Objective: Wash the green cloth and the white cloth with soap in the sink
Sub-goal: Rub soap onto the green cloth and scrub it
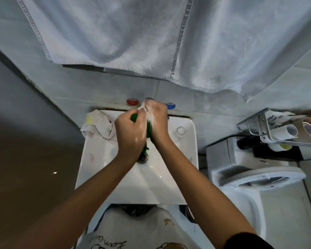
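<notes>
- I'm in a small home bathroom: a white sink (136, 186) on a tiled wall.
- Toilet (255, 169) beside me, big white towel (133, 33) hanging overhead.

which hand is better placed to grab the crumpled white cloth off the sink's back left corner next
Left, probably. The crumpled white cloth lies on the white ceramic sink rim directly beside the left hand. The right hand would have to cross over. Both hands now grip the soapy green cloth, so one must let go first.

Bare forearms — dark sleeve (248, 242) on right arm; white printed apron (133, 230) at chest.
</notes>
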{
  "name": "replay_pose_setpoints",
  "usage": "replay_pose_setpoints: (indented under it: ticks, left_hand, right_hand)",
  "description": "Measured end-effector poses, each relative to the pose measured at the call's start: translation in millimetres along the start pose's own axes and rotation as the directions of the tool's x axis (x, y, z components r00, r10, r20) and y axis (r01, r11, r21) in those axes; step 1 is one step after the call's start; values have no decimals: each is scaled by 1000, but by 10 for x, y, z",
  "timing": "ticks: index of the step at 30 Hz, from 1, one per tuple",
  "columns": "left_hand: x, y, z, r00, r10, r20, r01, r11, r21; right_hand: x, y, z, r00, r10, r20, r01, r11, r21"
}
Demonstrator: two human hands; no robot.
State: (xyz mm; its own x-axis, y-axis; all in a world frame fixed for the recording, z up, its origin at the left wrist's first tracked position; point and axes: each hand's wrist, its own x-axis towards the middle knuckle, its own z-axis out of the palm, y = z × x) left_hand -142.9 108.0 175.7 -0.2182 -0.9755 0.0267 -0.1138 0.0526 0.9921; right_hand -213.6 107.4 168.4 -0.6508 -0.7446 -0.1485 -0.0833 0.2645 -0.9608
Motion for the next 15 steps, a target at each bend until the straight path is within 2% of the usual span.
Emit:
replay_pose_setpoints:
  ticks: [3,7,12,15]
  left_hand:
    - [200,-13,-11,1000,-11,-22,11,999,37]
    - [471,-99,-59,993,-48,-105,48,999,1]
    - [541,-104,-253,987,73,-146,-58,993,107]
    - [656,-74,-417,986,140,-94,-122,977,176]
  right_hand:
    - [-116,-3,15,998,10,-61,-2,993,121]
    - [-314,62,105,1000,-15,-26,20,984,179]
    - [-260,-43,-35,982,-77,171,88,994,-58]
    - [-264,-44,-229,935,62,350,41,959,-279]
